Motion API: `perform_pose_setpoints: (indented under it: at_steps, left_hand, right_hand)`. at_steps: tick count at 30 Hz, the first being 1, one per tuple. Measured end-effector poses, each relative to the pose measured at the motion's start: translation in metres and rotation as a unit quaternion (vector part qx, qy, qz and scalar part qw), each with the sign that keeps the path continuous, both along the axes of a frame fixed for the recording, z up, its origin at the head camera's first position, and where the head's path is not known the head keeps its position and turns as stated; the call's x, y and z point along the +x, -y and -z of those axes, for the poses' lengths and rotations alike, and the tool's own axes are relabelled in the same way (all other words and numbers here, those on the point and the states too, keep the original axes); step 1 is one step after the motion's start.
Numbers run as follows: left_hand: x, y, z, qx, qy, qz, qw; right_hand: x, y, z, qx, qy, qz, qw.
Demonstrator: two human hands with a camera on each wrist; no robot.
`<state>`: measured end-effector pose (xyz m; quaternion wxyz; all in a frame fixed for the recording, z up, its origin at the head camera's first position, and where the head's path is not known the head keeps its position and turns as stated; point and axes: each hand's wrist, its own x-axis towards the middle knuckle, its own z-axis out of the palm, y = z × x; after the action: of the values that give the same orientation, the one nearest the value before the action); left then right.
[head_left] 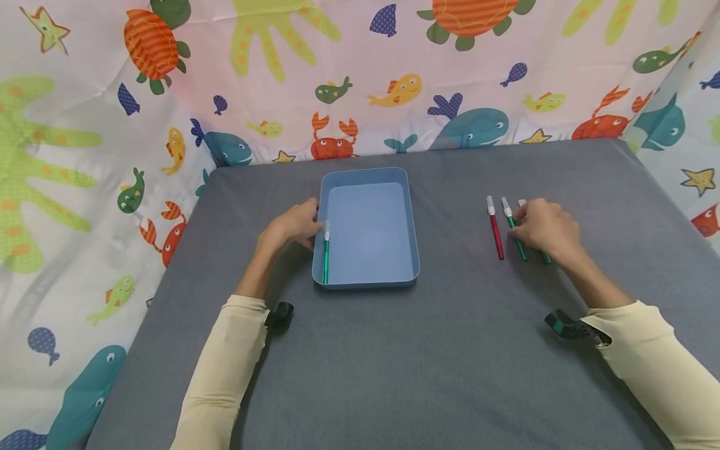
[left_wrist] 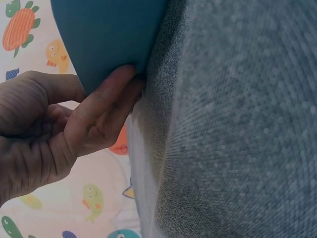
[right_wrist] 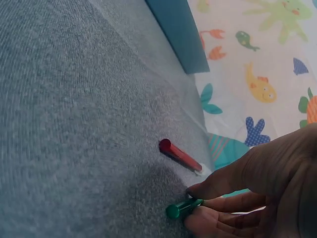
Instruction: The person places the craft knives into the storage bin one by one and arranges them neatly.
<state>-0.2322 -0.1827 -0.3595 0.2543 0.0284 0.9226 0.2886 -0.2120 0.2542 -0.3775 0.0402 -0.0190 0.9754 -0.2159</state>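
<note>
A shallow blue tray [head_left: 371,231] lies on the grey cloth, with one green felt-tip pen [head_left: 326,256] with a white cap along its left wall. My left hand [head_left: 295,222] grips the tray's left side, its thumb at the rim and its fingers against the outer wall [left_wrist: 106,39]. To the right, my right hand [head_left: 548,226] pinches a white-capped green felt-tip pen [right_wrist: 183,208] between thumb and fingers. Left of it lies a red felt-tip pen [head_left: 496,231]. Another green pen [head_left: 546,257] is partly hidden under the right hand.
A grey cloth [head_left: 394,362] covers the table. Behind and at the sides hangs a white curtain [head_left: 360,56] printed with sea animals. Black wrist cameras [head_left: 279,316] sit at both sleeve cuffs.
</note>
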Motion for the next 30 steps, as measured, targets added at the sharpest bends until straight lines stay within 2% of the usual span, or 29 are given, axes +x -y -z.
perform_pose_setpoints:
  at_steps: [10, 16, 30]
  left_hand:
    - [-0.001, 0.000, 0.000, 0.001, -0.002, 0.002, 1.0000]
    - [-0.002, 0.000, 0.001, -0.002, 0.002, 0.001, 1.0000]
    - [-0.001, -0.001, 0.000, -0.007, 0.003, 0.004, 1.0000]
  right_hand:
    - [-0.002, 0.004, -0.001, 0.005, 0.015, 0.013, 0.9998]
    - [0.000, 0.006, -0.001, 0.008, -0.014, 0.023, 0.9996]
    - [0.008, 0.017, -0.019, -0.007, -0.030, 0.028, 0.9991]
